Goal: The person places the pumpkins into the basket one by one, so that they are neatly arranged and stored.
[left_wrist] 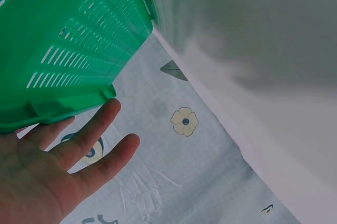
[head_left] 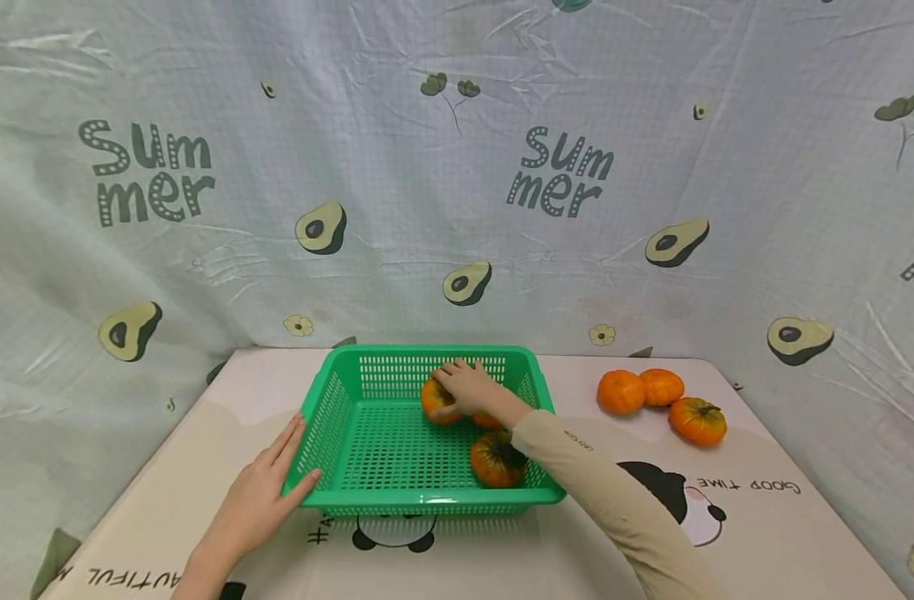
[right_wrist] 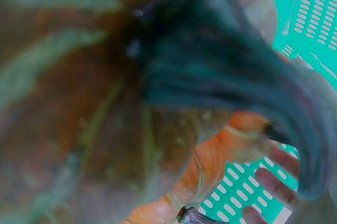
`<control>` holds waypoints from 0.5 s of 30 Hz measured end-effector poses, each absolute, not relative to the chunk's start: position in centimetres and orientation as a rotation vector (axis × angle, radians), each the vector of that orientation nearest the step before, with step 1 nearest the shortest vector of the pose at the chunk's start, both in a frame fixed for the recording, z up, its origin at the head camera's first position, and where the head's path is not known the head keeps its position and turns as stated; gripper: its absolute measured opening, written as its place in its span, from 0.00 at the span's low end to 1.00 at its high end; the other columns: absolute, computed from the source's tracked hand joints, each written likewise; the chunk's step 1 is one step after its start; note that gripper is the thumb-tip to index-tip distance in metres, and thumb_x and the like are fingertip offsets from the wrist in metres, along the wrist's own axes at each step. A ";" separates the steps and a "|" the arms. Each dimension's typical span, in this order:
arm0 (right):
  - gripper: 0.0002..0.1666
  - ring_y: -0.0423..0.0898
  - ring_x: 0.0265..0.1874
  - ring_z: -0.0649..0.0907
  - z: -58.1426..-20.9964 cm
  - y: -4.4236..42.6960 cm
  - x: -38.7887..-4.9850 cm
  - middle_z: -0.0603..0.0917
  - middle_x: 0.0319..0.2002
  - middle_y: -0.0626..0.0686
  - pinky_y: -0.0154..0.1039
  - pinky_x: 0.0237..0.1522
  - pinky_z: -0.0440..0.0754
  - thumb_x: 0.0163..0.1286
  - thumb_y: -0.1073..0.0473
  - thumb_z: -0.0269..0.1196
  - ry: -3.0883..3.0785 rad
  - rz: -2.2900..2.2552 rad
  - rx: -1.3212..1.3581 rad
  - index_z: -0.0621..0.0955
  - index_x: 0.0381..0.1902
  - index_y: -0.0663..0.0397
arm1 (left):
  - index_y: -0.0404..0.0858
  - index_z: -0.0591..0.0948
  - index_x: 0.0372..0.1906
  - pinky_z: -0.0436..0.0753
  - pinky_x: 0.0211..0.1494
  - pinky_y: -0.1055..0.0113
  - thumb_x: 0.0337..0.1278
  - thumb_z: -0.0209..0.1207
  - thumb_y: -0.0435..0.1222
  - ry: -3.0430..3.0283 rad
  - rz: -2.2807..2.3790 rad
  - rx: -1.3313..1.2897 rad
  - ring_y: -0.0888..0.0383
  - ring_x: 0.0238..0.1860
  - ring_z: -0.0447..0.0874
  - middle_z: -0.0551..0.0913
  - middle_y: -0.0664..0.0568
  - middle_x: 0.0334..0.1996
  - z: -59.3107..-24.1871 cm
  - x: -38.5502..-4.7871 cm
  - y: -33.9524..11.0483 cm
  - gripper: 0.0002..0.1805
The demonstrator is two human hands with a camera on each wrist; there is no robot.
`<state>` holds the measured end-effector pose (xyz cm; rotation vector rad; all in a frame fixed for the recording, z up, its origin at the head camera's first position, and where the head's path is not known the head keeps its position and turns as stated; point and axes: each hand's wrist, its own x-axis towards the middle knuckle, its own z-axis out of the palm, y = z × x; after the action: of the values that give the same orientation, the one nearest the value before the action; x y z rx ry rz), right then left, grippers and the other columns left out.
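A green basket (head_left: pixel 382 500) holds several orange pumpkins. My right hand (head_left: pixel 473 392) reaches into it, thumb and fingers around the pumpkin (head_left: pixel 431 402) nearest the back middle. Another pumpkin lies partly hidden under that hand, and a darker one (head_left: pixel 494 460) sits at the front right. In the right wrist view a close pumpkin (right_wrist: pixel 68 129) with a thick stem covers much of the picture, fingers (right_wrist: pixel 276 184) showing beyond it. At the basket's left side, my left hand (head_left: pixel 257 497) touches the rim with extended fingers; the left wrist view shows them spread (left_wrist: pixel 100 129) beside the green rim (left_wrist: pixel 68 109).
Three more pumpkins lie on the table right of the basket: one (head_left: pixel 620 392), one (head_left: pixel 662 387) and one with a stem (head_left: pixel 698 422). The table (head_left: pixel 591 533) has a printed cloth, and a patterned curtain (head_left: pixel 397 167) hangs behind and at both sides.
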<state>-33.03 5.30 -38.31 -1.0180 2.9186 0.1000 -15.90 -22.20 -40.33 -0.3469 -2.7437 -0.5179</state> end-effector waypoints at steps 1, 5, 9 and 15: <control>0.41 0.52 0.63 0.63 -38.3 5.3 -33.0 0.65 0.63 0.50 0.58 0.62 0.59 0.56 0.35 0.57 2.918 0.106 -1.026 0.64 0.63 0.45 | 0.32 0.56 0.67 0.72 0.48 0.43 0.57 0.53 0.48 -2.748 -0.521 -0.344 0.36 0.55 0.69 0.57 0.40 0.66 -40.3 -15.9 -22.2 0.38; 0.39 0.54 0.64 0.61 -38.2 5.3 -32.9 0.66 0.62 0.50 0.59 0.63 0.57 0.56 0.37 0.59 2.901 0.085 -1.039 0.65 0.62 0.45 | 0.32 0.56 0.67 0.71 0.49 0.43 0.57 0.53 0.48 -2.756 -0.524 -0.335 0.36 0.56 0.68 0.57 0.40 0.67 -40.4 -15.9 -22.3 0.38; 0.37 0.54 0.65 0.60 -38.1 5.3 -32.9 0.67 0.62 0.50 0.60 0.63 0.56 0.57 0.39 0.59 2.877 0.107 -1.050 0.66 0.62 0.43 | 0.32 0.56 0.67 0.71 0.50 0.43 0.57 0.52 0.47 -2.754 -0.527 -0.332 0.36 0.56 0.67 0.57 0.40 0.67 -40.5 -15.9 -22.2 0.38; 0.34 0.55 0.64 0.61 -38.0 5.3 -32.6 0.67 0.62 0.49 0.61 0.61 0.57 0.59 0.42 0.58 2.842 0.158 -1.100 0.64 0.63 0.37 | 0.32 0.56 0.66 0.71 0.49 0.43 0.57 0.52 0.47 -2.757 -0.526 -0.331 0.36 0.56 0.68 0.57 0.39 0.66 -40.4 -15.8 -22.2 0.37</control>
<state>-32.61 5.25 -37.99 -1.1002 2.8416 0.1579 -15.84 -22.22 -40.40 -0.3312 -2.7575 -0.5260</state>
